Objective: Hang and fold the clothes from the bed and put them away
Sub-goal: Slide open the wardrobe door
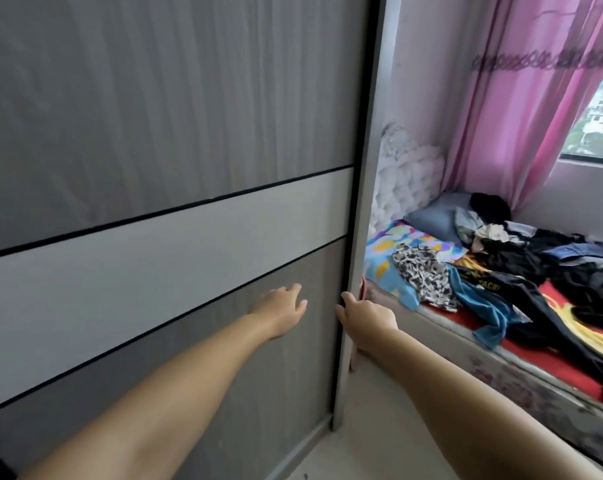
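A grey sliding wardrobe door (154, 133) with a pale band across it fills the left side. My left hand (282, 308) lies flat against its lower panel, fingers straight. My right hand (364, 315) grips the door's dark right edge (353, 237), fingers curled around it. On the bed (535, 368) to the right lies a heap of clothes (535, 258): a black-and-white patterned piece (424, 275), a blue garment (483, 306), a black and yellow top (500, 289) and several dark items.
The wardrobe's grey side frame (365, 202) stands between door and bed. A grey pillow (438, 216) and a white tufted headboard (404, 178) are at the bed's far end. Pink curtains (521, 98) hang by a window (601, 116). Pale floor (379, 445) runs between wardrobe and bed.
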